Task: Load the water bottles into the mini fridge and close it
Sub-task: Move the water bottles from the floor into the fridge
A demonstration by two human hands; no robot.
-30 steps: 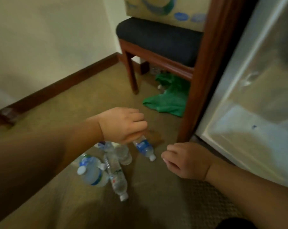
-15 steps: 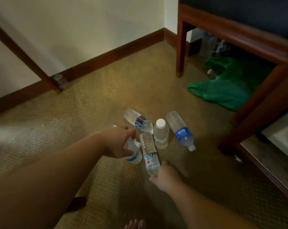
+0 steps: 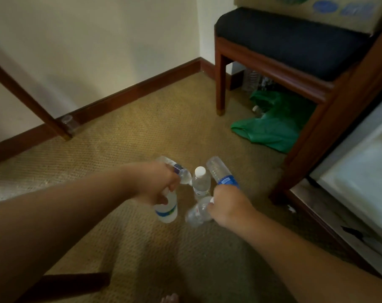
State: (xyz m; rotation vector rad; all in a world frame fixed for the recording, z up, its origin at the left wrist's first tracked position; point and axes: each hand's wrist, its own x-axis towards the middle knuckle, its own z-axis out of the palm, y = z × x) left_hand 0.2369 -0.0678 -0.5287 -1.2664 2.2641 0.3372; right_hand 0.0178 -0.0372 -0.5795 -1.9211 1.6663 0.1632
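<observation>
Both hands have closed in since half a second ago: the right hand (image 3: 227, 207), then only reaching at the tip of the clear bottle (image 3: 197, 212), now has its fingers wrapped around that bottle's upper end and appears to tilt it off the carpet (image 3: 120, 138). Nearer me, the left hand (image 3: 157, 186) has its fingers curled shut on the neck of the blue-banded bottle (image 3: 167, 209), which hangs below the fist. I'd guess one per hand saves trips. Just beyond, at twelve o'clock, the upright bottle (image 3: 200, 182) stands between two lying ones, the purple-label bottle (image 3: 178, 169) and the blue-label bottle (image 3: 221, 173). At three o'clock the mini fridge (image 3: 358, 178) shows pale at the edge. Farther off, a green bag (image 3: 271, 130) lies under the chair (image 3: 295, 44).
</observation>
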